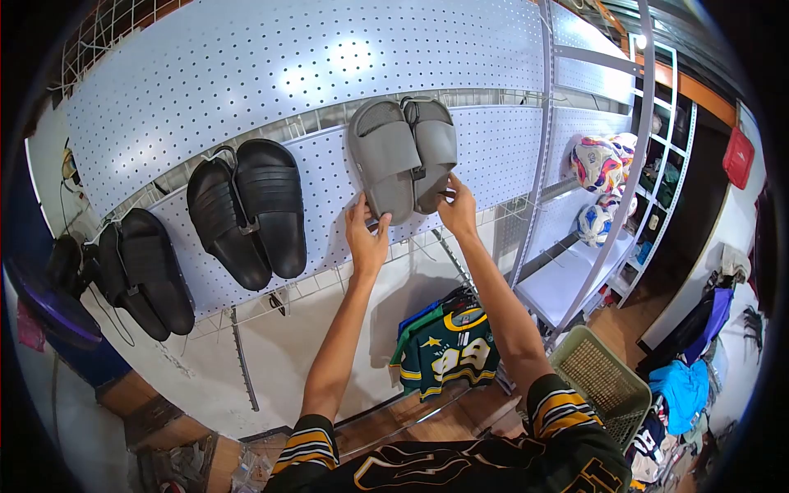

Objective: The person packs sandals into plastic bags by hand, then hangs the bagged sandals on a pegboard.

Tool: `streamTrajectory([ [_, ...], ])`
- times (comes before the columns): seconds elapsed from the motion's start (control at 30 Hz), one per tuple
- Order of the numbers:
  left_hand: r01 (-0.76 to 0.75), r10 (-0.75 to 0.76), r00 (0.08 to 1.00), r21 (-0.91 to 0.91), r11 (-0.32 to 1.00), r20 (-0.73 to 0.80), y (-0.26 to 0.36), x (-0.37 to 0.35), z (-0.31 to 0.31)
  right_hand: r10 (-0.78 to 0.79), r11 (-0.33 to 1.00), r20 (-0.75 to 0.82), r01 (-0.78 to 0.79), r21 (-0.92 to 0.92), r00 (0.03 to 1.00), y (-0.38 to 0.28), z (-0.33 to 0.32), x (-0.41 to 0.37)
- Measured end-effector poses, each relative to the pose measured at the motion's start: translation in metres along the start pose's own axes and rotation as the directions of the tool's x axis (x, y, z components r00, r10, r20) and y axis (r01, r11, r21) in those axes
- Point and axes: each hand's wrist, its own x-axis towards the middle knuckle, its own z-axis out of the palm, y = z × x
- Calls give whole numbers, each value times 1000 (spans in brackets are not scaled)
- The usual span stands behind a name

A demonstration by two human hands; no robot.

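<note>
A pair of grey slide sandals (385,152) hangs upright against the white pegboard, the two slides side by side, with a dark hanger loop at the top. My left hand (367,237) grips the lower end of the left slide, thumb on one side and fingers on the other. At the lower right edge of the right slide, my right hand (457,210) is closed with thumb and fingers around it. To the left hang black slides with ridged straps (267,209), and beyond them another black pair (148,271).
Jerseys (450,349) hang below the pegboard (444,49). A green plastic basket (596,382) stands at lower right. Soccer balls (598,164) sit on shelving behind a metal upright. Clothes (682,394) are heaped at the far right, and a purple rounded object (57,304) is at far left.
</note>
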Motion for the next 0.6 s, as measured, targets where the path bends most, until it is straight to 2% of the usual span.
streamTrajectory([
  [0.1, 10, -11, 1000, -54, 999, -27, -6, 0, 2, 32, 997, 36, -30, -67, 999, 2, 3, -3],
  [0.17, 20, -22, 999, -76, 997, -35, -14, -1, 4, 55, 994, 37, -58, 91, 998, -6, 2, -9],
  [0.23, 10, -17, 998, -122, 992, -58, -11, -3, 2, 54, 994, 31, -56, 91, 998, -13, -1, -13],
  [0.6, 59, -58, 998, -72, 996, 5, -4, -9, -6, 52, 990, -7, -51, 134, 999, -19, -3, -26],
])
